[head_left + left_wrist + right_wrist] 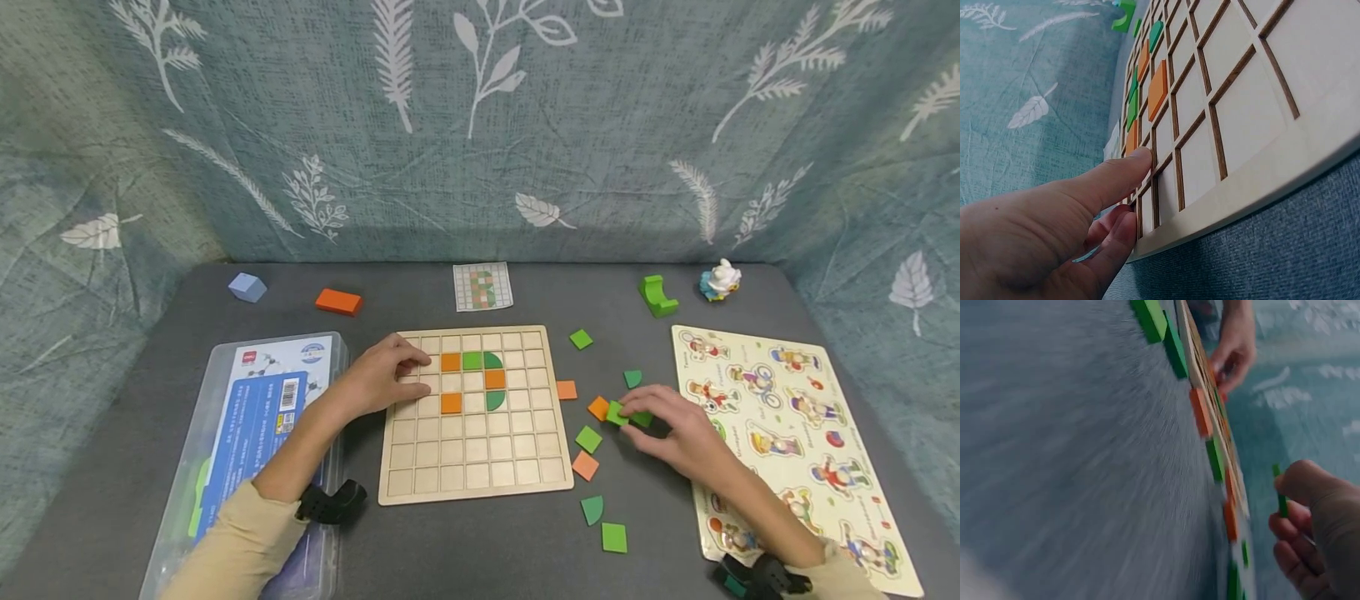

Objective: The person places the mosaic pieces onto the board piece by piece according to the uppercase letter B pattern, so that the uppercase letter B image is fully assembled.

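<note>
My left hand (377, 377) rests at the left edge of a wooden grid board (476, 477). Its thumb and fingertips touch the board near that edge, with the fingers relaxed. On the grid lie orange square tiles (451, 403), a green square tile (472, 361) and dark green quarter-round tiles (496, 401). Right of the board, my right hand (678, 433) pinches a light green square tile (1280, 495) between thumb and fingers, held above the table. Under and beside that hand lie a loose orange tile (597, 407) and a darker green piece (642, 418), partly hidden.
Loose tiles, like a green square (613, 537), are scattered right of the board. A pattern card (483, 287) lies behind it. A plastic case (225, 367) stands left, a picture puzzle board (757, 408) right. Blocks (339, 302) and a small figurine (720, 280) line the back.
</note>
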Available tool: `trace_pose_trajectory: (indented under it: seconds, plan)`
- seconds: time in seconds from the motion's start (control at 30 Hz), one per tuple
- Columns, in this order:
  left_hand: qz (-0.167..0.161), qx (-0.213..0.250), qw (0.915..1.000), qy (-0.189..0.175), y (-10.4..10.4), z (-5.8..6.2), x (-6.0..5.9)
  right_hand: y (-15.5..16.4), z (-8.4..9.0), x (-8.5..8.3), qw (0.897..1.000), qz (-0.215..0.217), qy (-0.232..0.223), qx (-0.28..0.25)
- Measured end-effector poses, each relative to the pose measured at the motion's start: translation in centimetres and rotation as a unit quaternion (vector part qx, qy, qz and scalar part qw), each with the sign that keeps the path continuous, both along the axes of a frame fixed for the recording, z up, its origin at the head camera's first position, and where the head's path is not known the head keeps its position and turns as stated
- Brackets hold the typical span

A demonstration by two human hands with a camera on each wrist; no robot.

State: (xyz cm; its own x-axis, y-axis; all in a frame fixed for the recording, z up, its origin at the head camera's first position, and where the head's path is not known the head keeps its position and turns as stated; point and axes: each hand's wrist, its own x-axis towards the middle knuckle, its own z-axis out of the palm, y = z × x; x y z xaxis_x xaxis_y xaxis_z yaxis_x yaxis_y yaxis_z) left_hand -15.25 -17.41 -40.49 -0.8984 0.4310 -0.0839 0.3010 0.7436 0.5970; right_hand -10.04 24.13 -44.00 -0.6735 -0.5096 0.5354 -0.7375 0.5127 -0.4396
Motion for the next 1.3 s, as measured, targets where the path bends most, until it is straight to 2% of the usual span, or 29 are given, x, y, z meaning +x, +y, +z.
trace_pose_trajectory:
  seconds: [0.13, 0.23, 0.4, 0.53, 0.73, 1.1, 1.3]
  plan:
    - [0.001, 0.000, 1.0000, 0.000, 0.0, 0.1, 0.0, -3.3, 0.6, -1.4, 0.998, 0.058, 0.008, -0.010]
    - [0.001, 0.001, 1.0000, -0.003, 0.0, 0.1, 0.0, -7.0, 1.1, -2.9, 0.993, 0.113, 0.018, 0.006]
    - [0.004, -0.002, 1.0000, -0.009, 0.0, 0.2, 0.0, -13.3, 1.9, -5.5, 0.982, 0.168, 0.024, 0.080]
    - [0.001, -0.005, 0.9999, -0.011, 0.2, 0.1, 0.0, -16.3, 2.0, -7.2, 0.972, 0.190, 0.008, 0.138]
    - [0.000, -0.005, 1.0000, 0.001, 0.1, 0.1, -0.1, -17.9, 2.3, -8.2, 0.965, 0.193, -0.013, 0.179]
    - [0.005, -0.013, 0.9999, -0.001, 0.0, 0.3, 0.1, -18.9, 2.2, -8.3, 0.957, 0.204, 0.035, 0.204]
    - [0.006, -0.013, 0.9999, 0.001, 0.0, 0.4, 0.1, -19.1, 2.7, -8.2, 0.952, 0.205, 0.035, 0.225]
